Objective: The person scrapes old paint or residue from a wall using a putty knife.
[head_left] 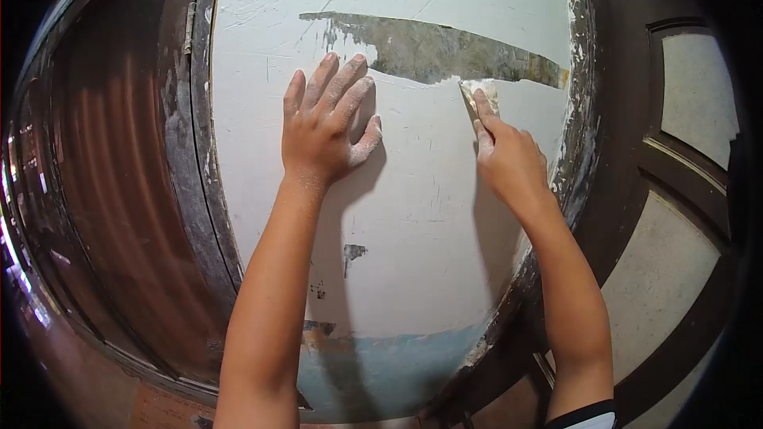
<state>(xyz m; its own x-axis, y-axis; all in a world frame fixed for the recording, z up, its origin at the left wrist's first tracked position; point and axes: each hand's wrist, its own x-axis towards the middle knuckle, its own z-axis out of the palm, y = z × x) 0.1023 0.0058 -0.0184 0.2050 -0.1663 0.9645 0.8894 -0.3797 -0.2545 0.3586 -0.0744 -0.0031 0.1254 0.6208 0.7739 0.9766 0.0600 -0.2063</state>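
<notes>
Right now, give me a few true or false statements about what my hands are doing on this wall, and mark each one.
1. The left hand lies flat and open on the white wall. True.
2. The right hand is empty. False: it grips a scraper.
3. The scraper blade sits at the lower edge of the bare grey patch. True.
4. The bare grey patch is below both hands. False: it runs above them.

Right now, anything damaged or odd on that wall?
Yes. The wall has a long bare strip near its top where the white coating is gone, grey-brown beneath. The right hand holds a scraper at the strip's lower edge; the left hand lies flat below it. A small chip shows lower down.
</notes>
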